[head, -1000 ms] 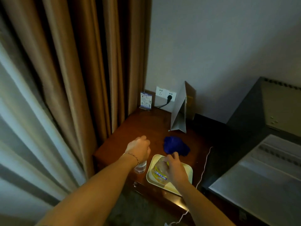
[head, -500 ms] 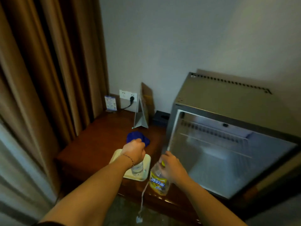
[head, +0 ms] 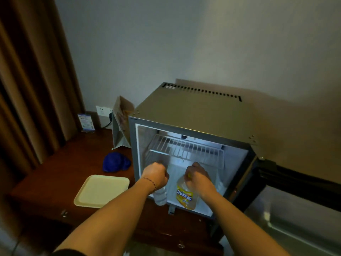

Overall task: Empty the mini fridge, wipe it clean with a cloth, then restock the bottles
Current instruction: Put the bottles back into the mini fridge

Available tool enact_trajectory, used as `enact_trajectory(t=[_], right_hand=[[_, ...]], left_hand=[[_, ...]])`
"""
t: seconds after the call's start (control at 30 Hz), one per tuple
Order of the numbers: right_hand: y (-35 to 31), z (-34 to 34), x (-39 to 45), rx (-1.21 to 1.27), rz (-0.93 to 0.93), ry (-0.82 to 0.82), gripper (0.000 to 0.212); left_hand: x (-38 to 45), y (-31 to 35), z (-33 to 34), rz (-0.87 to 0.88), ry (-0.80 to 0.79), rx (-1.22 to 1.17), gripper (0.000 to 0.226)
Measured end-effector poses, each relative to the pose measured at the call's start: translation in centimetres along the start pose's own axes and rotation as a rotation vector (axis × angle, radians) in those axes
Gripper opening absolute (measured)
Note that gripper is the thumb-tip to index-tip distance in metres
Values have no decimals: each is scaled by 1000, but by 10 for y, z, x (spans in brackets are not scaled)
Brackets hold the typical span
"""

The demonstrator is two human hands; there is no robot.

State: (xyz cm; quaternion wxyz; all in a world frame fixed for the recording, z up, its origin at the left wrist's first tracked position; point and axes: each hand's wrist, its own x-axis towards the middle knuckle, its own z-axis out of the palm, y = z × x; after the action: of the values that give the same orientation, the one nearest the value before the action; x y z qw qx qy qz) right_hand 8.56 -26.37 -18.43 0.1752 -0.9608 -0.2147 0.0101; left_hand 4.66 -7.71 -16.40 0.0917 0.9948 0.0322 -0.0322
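Note:
The mini fridge [head: 193, 113] stands open on the wooden cabinet, its white inside lit and a wire shelf [head: 186, 148] near the top. My left hand [head: 156, 175] grips the top of a clear water bottle [head: 160, 197] at the fridge's front left edge. My right hand [head: 198, 177] grips the neck of a yellow drink bottle [head: 185, 196], which hangs just inside the opening above the fridge floor. A crumpled blue cloth [head: 115, 162] lies on the cabinet left of the fridge.
A cream tray [head: 100, 191] lies bare on the wooden cabinet top [head: 60, 163]. Behind it stand a folded card sign [head: 120, 126], a small blue leaflet [head: 86, 122] and a wall socket with a plug. The fridge door [head: 295, 209] hangs open at right. Brown curtains hang at left.
Both hands lifted the bottles off the tray and carried them right to the fridge opening. The tray is now bare, and the view swung right onto the fridge.

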Motion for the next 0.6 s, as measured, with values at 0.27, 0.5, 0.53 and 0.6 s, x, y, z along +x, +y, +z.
enact_trajectory(t=[0.27,0.5,0.53,0.6], right_hand=[[38,22,10,72,91,74,19],[53,41,14,80,111,157,19],[53,41,19,90,129,175,19],[52,43,30,106,160,212,19]], left_hand=[[54,23,28,131,8,-49,30],[82,22,52,205,3,-98,21],[87,22,53,204,0,-105,19],[95,23,55,209,-15,-112,18]])
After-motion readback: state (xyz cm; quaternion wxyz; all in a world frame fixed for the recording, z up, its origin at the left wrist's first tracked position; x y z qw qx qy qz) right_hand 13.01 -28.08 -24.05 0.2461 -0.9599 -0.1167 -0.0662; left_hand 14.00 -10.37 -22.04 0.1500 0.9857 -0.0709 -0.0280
